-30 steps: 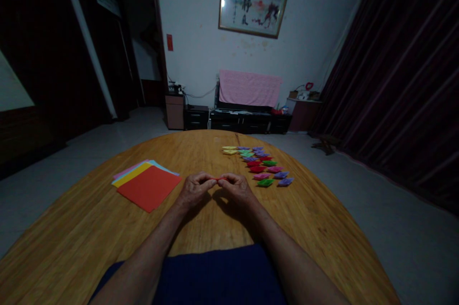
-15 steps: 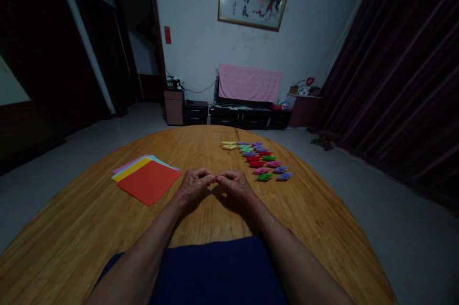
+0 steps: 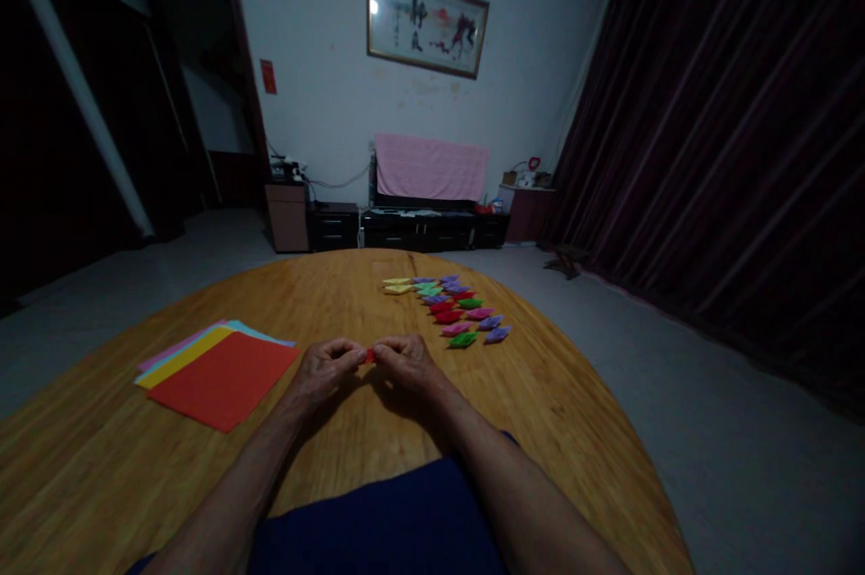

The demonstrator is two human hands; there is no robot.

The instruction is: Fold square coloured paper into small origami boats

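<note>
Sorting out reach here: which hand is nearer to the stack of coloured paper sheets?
Left. The left hand sits just beside the stack of coloured paper sheets, at its right edge; the right hand is farther off, beyond the left hand.

- The oval wooden table (image 3: 338,458) shows a streaked, honey-coloured grain with a soft sheen.
- A stack of flat, matt coloured paper sheets (image 3: 220,368), red on top, lies smooth and uncreased.
- The small folded red paper piece (image 3: 368,356) is pinched between the left hand (image 3: 324,370) and right hand (image 3: 405,361).
- The rows of little folded paper shapes (image 3: 450,309) look crisp and matt.
- A pink cloth (image 3: 431,167) looks soft; the dark curtain (image 3: 730,151) hangs in heavy folds.
</note>
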